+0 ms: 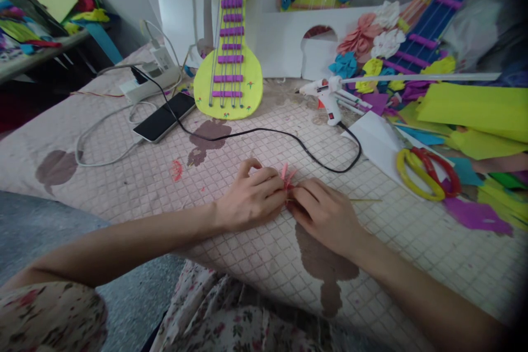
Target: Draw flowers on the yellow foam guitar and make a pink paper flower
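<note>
Close together over the patterned tablecloth, my left hand (pixel 254 195) and my right hand (pixel 325 210) pinch a small piece of pink paper (pixel 287 176) cut into strips. Its strips stick up between the fingertips, while its lower part is hidden by them. A thin yellowish stick (pixel 366 200) reaches out to the right from behind my right hand; whether the fingers grip it too is hard to tell. Pink paper scraps (pixel 177 169) lie to the left of my left hand.
A yellow paper guitar (pixel 228 60) leans upright at the back. To its right stands a white glue gun (pixel 325 98), its black cord (pixel 264 130) crossing the cloth. Scissors (pixel 429 173) and coloured paper (pixel 474 115) lie right. A phone (pixel 165 117) and power strip (pixel 150 81) sit left.
</note>
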Demonstrator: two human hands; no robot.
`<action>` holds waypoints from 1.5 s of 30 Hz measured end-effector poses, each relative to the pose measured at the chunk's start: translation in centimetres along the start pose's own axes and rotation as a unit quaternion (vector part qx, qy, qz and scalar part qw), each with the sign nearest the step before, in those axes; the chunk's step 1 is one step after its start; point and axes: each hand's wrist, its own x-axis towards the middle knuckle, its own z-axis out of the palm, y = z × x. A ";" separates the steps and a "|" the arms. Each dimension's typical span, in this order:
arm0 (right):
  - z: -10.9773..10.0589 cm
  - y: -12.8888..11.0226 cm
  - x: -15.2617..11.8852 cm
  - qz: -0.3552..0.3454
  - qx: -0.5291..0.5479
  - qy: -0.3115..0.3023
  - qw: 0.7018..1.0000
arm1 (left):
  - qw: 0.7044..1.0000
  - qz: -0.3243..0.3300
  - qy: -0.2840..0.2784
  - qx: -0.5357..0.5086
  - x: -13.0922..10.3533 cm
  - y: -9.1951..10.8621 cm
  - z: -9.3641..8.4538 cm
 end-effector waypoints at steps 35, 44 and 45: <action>0.0 0.1 -0.2 0.003 0.068 0.026 0.997 | 0.997 -0.054 -0.032 -0.041 0.0 0.1 -0.1; -0.1 0.1 -0.2 0.005 0.082 0.022 0.996 | 1.000 -0.020 -0.013 0.001 -0.3 0.4 0.2; -0.1 0.1 -0.2 0.006 0.084 0.022 0.996 | 1.000 -0.012 -0.012 0.006 -0.4 0.4 0.2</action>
